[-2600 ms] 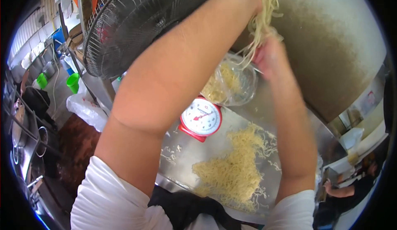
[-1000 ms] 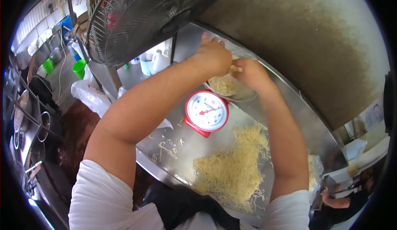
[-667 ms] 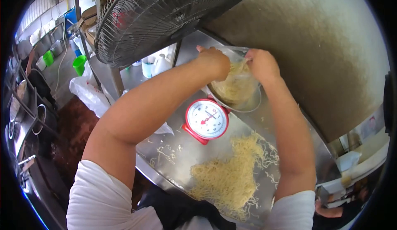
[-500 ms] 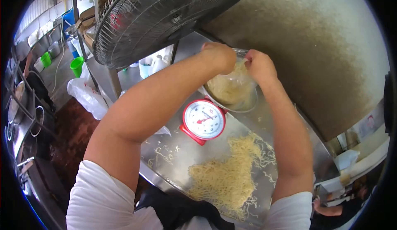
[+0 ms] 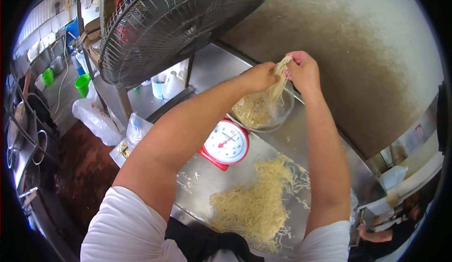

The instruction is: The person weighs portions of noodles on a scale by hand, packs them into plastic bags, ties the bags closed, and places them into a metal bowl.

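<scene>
My left hand and my right hand meet above the pan of a red kitchen scale. A bunch of pale noodles is stretched upright between their closed fingers. It trails down to more noodles in a clear plastic bag, which sits in the round metal pan. The scale's white dial faces me, its red needle pointing to the upper right. Nearer to me, a large loose heap of noodles lies on the steel table. My left fingertips are partly hidden.
A big black fan looms at the upper left, close to my left forearm. A stained wall rises behind the table. White jugs stand under the fan. Plastic bags hang at the left. Another person is at the lower right.
My hands have come together over the pan, and a bunch of noodles now shows lifted between them. The view has shifted slightly, with the scale now a little further left.
</scene>
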`<action>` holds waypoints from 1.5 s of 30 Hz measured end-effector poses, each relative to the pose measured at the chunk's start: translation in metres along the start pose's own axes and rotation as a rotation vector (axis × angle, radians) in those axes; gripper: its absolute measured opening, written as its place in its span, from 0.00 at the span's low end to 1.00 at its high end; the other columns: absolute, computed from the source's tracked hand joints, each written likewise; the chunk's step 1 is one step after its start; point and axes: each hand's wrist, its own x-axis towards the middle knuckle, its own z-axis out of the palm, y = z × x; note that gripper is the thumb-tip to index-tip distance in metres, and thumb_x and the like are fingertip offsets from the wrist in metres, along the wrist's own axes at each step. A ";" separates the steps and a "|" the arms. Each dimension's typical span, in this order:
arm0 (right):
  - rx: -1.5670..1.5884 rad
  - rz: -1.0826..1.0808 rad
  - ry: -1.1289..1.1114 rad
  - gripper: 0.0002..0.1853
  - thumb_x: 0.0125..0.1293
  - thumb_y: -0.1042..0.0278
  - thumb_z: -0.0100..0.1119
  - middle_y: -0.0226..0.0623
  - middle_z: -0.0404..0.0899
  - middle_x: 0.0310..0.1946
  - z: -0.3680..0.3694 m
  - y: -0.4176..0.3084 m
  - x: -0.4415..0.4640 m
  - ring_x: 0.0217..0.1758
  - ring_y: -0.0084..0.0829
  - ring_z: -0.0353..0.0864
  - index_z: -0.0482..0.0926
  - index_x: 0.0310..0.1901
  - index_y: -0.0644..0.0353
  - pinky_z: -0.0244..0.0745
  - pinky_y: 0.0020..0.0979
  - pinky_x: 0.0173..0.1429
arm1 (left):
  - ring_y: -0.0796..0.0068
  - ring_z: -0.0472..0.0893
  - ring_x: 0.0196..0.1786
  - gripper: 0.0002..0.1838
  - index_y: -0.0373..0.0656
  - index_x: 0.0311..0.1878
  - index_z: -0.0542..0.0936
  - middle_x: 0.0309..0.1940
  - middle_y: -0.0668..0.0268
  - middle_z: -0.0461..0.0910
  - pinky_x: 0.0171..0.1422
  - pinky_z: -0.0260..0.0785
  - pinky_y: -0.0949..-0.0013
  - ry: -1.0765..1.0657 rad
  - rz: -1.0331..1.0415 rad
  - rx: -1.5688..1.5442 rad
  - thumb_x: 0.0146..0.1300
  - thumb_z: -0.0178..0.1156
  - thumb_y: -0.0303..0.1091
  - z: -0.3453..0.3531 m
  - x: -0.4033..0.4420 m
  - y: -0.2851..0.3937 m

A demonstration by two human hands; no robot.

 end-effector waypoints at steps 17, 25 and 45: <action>0.052 0.344 -0.277 0.12 0.58 0.68 0.67 0.34 0.81 0.28 0.021 0.005 -0.017 0.25 0.24 0.81 0.79 0.40 0.64 0.77 0.25 0.27 | 0.76 0.72 0.19 0.10 0.43 0.43 0.72 0.24 0.64 0.75 0.22 0.64 0.71 0.460 -0.107 -0.900 0.68 0.43 0.35 -0.023 0.064 0.095; 0.046 0.331 -0.333 0.16 0.58 0.66 0.68 0.34 0.82 0.31 0.015 -0.004 -0.023 0.25 0.22 0.80 0.78 0.46 0.63 0.73 0.22 0.26 | 0.76 0.71 0.20 0.10 0.41 0.37 0.73 0.23 0.64 0.75 0.25 0.64 0.70 0.489 -0.111 -0.926 0.66 0.40 0.31 -0.057 0.078 0.123; 0.564 0.317 -0.177 0.11 0.68 0.65 0.51 0.35 0.82 0.34 -0.012 -0.021 -0.016 0.31 0.27 0.82 0.77 0.45 0.62 0.78 0.28 0.34 | 0.75 0.78 0.24 0.14 0.41 0.37 0.82 0.26 0.65 0.81 0.26 0.66 0.69 0.196 -0.223 -0.636 0.64 0.48 0.36 -0.001 0.010 0.066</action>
